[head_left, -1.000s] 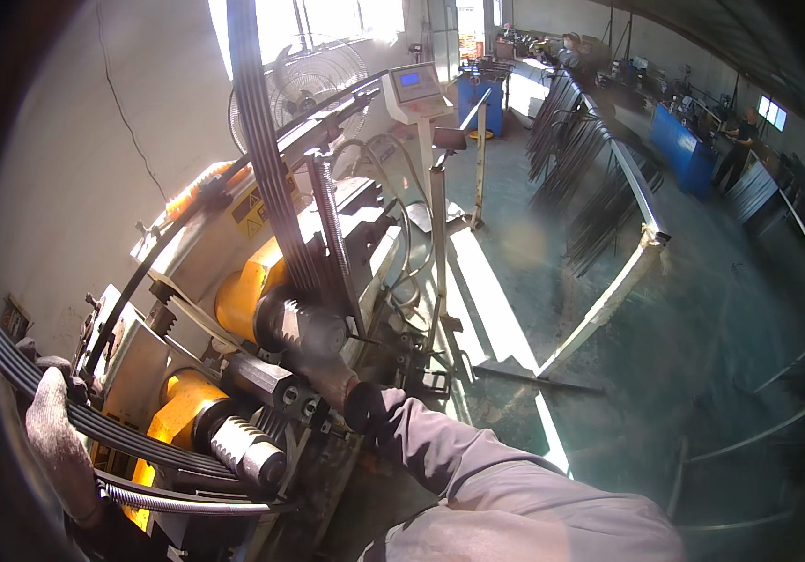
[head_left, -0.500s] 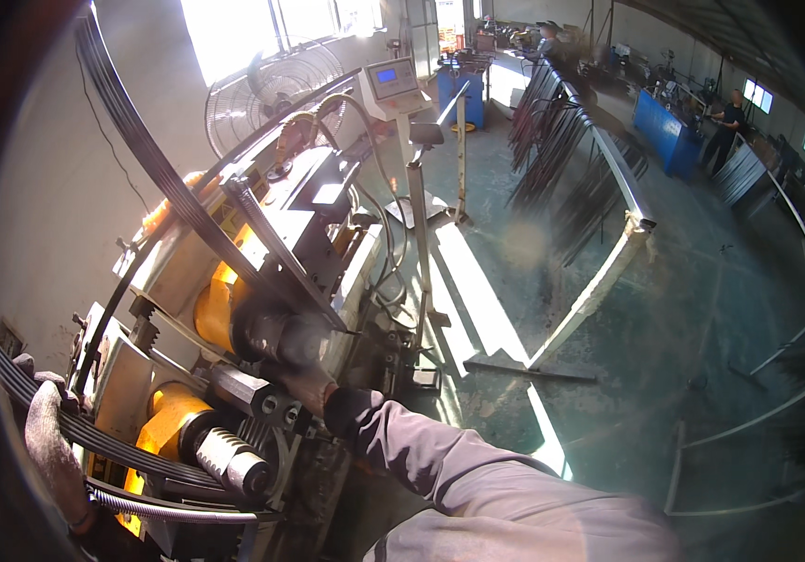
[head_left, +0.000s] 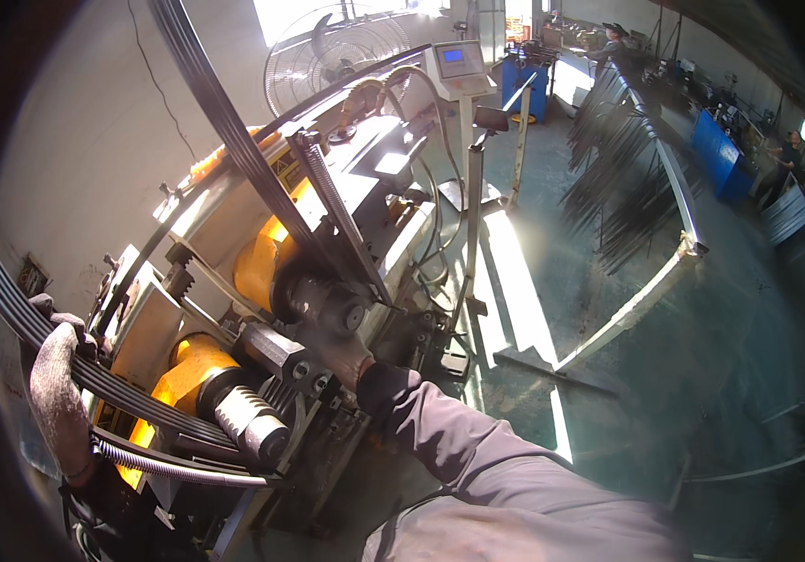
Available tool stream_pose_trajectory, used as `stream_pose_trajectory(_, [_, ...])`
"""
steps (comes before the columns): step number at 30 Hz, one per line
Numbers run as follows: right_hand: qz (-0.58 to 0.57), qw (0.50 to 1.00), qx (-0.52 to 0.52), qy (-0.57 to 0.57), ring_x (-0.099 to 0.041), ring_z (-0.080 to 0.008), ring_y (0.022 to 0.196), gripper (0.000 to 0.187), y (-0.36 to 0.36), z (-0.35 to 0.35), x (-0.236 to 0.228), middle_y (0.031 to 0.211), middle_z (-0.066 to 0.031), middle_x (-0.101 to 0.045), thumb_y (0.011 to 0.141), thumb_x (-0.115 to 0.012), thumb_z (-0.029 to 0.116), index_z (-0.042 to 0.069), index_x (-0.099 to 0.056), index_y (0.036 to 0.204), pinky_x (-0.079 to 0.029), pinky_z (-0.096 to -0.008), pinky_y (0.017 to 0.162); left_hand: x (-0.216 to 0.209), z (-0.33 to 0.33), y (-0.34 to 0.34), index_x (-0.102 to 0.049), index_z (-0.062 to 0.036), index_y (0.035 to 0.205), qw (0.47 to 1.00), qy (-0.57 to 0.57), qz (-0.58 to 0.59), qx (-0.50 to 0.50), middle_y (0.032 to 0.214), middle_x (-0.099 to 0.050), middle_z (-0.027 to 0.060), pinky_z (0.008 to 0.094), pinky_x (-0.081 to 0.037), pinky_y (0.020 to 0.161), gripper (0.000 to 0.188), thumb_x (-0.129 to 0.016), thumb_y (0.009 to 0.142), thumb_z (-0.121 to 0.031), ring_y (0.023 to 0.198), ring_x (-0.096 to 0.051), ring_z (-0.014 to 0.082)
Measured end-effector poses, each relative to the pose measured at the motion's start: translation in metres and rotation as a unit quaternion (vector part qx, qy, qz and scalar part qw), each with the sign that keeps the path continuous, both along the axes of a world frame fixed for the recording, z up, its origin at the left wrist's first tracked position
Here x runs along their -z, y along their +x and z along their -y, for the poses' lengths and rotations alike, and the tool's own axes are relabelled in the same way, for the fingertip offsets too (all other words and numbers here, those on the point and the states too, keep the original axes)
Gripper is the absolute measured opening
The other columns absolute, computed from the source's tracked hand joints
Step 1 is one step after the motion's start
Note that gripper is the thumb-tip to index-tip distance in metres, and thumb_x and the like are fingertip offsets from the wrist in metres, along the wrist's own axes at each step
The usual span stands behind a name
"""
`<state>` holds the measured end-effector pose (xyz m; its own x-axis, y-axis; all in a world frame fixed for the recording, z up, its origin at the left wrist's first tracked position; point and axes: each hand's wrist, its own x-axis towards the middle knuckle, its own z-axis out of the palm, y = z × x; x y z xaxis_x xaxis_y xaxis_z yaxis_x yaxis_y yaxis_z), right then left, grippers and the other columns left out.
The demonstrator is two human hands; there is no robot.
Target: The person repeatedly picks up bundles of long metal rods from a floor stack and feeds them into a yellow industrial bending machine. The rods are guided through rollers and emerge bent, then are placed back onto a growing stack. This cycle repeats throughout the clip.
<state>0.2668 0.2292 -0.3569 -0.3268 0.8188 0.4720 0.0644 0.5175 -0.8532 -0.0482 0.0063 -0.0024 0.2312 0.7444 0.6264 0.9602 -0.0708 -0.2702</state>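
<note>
My left hand [head_left: 60, 403], in a pale knitted glove, is closed around a bundle of long dark metal strips [head_left: 107, 379] at the left of a roller machine. These strips curve down toward the lower ridged roller [head_left: 251, 421]. My right hand [head_left: 344, 354] reaches in below the dark upper roller [head_left: 332, 304], next to the hexagonal block [head_left: 271, 348]. Its fingers are blurred and partly hidden, so their grip is unclear. Another stretch of strips [head_left: 224, 122] slants from the top left down to the upper roller. Yellow shaft housings [head_left: 262, 267] sit behind the rollers.
A control box with a blue screen [head_left: 457, 61] stands on a post beyond the machine. Behind is a large fan [head_left: 332, 66]. To the right, a rack rail [head_left: 669, 169] carries many hanging dark rods. Two people work farther off, near blue benches [head_left: 723, 155].
The view has swung left, so the machine and room appear farther right. My left hand stays on the strips; my right hand stays beside the upper roller, whose end face now shows more plainly.
</note>
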Motion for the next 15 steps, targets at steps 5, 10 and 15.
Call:
stream_pose_trajectory(5, [0.008,0.998,-0.035,-0.061,-0.068,-0.0368,0.131,0.045,0.003,0.003,-0.008,0.14,-0.0206,-0.07,0.104,-0.061,0.006,0.004,-0.063,0.148,-0.054,-0.0411,0.112,0.0,0.003,0.007,-0.066,0.0046,0.142,0.995,-0.029,0.096,0.007,0.136,-0.072,0.0236,0.0428,-0.058,0.111,0.036,-0.048,0.116,-0.014,0.125,-0.073,0.0351])
stream_pose_trajectory(10, [-0.075,0.971,-0.077,-0.211,-0.071,-0.0278,0.121,0.037,0.008,0.007,-0.022,0.133,-0.0158,-0.073,0.106,-0.062,0.014,0.006,-0.07,0.141,-0.055,-0.0379,0.102,-0.002,-0.002,0.039,-0.07,0.0059,0.134,0.905,-0.035,0.419,0.061,0.118,-0.077,0.0155,0.0341,-0.064,0.097,0.037,-0.055,0.119,-0.025,0.108,-0.079,0.0231])
stream_pose_trajectory(15, [-0.177,0.926,-0.11,-0.317,-0.07,-0.0252,0.123,0.036,0.007,0.009,-0.025,0.136,-0.0146,-0.073,0.106,-0.063,0.014,0.009,-0.072,0.141,-0.055,-0.0374,0.101,-0.015,-0.003,0.063,-0.074,0.0009,0.133,0.981,-0.024,0.193,-0.018,0.115,-0.08,0.0163,0.0366,-0.061,0.101,0.039,-0.057,0.116,-0.03,0.111,-0.079,0.0236])
